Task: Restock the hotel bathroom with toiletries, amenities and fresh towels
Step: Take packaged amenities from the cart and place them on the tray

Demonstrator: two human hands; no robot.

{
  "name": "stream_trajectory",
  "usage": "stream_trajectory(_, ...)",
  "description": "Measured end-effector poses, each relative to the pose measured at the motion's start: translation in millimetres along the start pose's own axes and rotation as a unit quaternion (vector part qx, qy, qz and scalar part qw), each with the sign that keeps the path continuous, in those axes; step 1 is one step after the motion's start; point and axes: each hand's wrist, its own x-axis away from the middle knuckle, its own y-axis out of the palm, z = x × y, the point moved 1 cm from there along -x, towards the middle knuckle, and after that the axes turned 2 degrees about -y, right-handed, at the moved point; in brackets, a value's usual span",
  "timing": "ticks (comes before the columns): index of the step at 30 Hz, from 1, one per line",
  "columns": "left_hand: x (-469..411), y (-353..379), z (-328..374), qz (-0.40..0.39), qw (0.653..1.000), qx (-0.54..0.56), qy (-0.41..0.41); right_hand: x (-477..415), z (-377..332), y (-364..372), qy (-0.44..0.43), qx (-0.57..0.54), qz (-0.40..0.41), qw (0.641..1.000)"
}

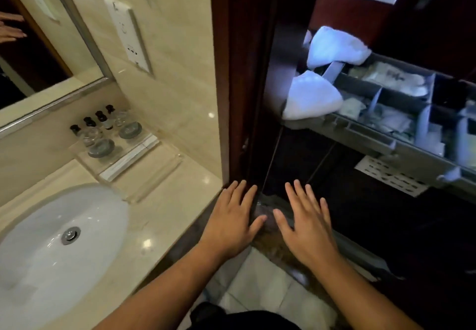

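Left hand (233,217): fingers straight and spread, holding nothing, at table (159,226) edge | right hand (307,222): flat, spread, holding nothing, just beside it | sink (51,239): set in table, far left | toiletry bottles (99,119): upright on clear tray (144,164) by wall | white towels (313,97): two, on cart tray (368,133) left end | sachets (394,77): in its compartments

left hand (231,216): bare, nails short and plain
right hand (306,224): bare, nails short and plain
left forearm (164,283): bare to the frame edge
right forearm (360,291): bare to the frame edge
garment (247,316): black, at the bottom edge; cut too dark to tell
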Motion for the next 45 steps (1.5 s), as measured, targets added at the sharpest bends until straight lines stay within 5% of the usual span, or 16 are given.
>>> stream_trajectory(18,-85,43,251,-0.014,0.987,0.05,0.154,91,214,-106,0.184,0.008,0.1,0.978)
stream_trajectory(29,-168,49,320,-0.04,0.97,0.042,0.235,55,275,-143,0.276,-0.049,0.163,0.946)
stream_trajectory(39,-314,60,401,-0.111,0.938,0.022,0.328,-9,348,-177,0.396,-0.016,0.256,0.882)
stream_trajectory(45,-391,80,447,-0.136,0.904,-0.014,0.405,-46,396,-197,0.472,0.012,0.206,0.857)
